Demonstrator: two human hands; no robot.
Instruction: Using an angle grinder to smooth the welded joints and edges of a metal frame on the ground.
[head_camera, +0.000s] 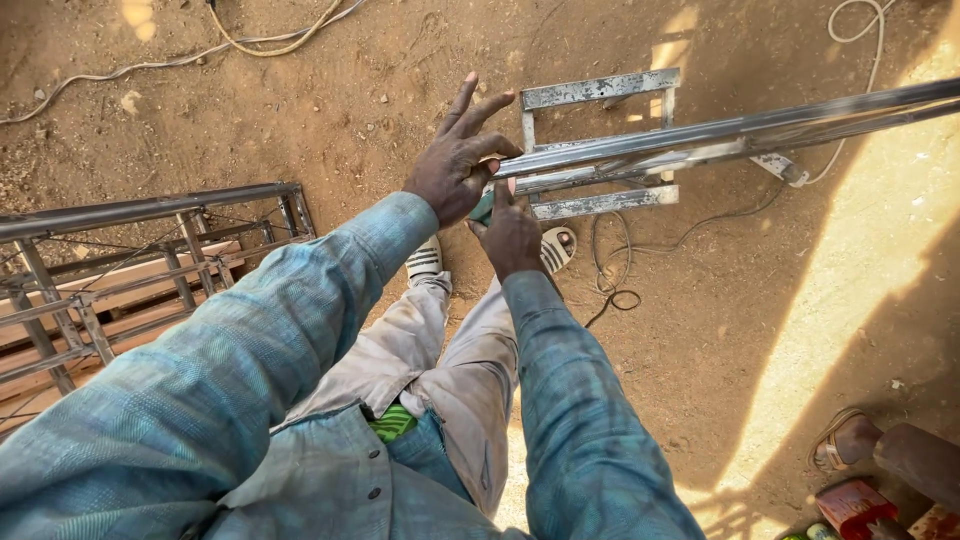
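My left hand (455, 160) rests on the near end of a long metal bar (720, 130), thumb and lower fingers around it, upper fingers spread. Just below and touching it, my right hand (512, 232) grips a small green object (483, 207) pressed against the bar's end; most of that object is hidden. The bar runs to the upper right, lying over a small metal ladder-like frame (598, 92) on the dirt ground. My sandalled feet (425, 260) stand below the hands.
A welded metal rack (150, 250) holding wooden planks stands at left. Cables (250, 45) lie across the dirt at the top and near the frame. Another person's sandalled foot (845, 440) and a red container (852, 505) are at bottom right.
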